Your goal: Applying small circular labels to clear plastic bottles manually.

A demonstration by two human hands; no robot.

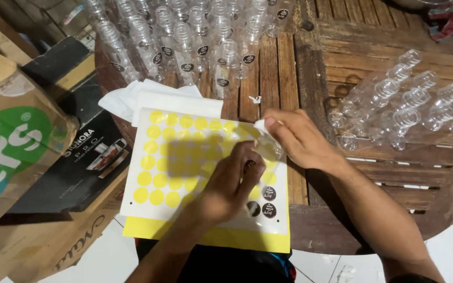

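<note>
1. I count two hands over the sticker sheet (184, 157), one small clear plastic bottle (266, 147) between them, and three dark round stickers (269, 193) left at the sheet's lower right corner
2. My left hand (232, 181) rests over the sheet's right half, fingers curled together with the tips against the bottle; I cannot tell whether it pinches a sticker
3. My right hand (300, 139) is closed around the bottle, just above the sheet's right edge
4. The bottle is transparent and glossy, largely hidden by my fingers
5. The sheet is a white rectangle with rows of yellow circles where stickers were peeled, on a yellow backing
6. Beyond the sheet's top edge stands a crowd of labelled clear bottles (184, 42), too many to count
7. Right of the sheet, about a dozen unlabelled bottles (405, 105) lie on their sides on the slatted wooden desk (352, 52)
8. Left of the sheet sit cardboard boxes (11, 147); white tissue (148, 99) lies at its upper left corner
</note>
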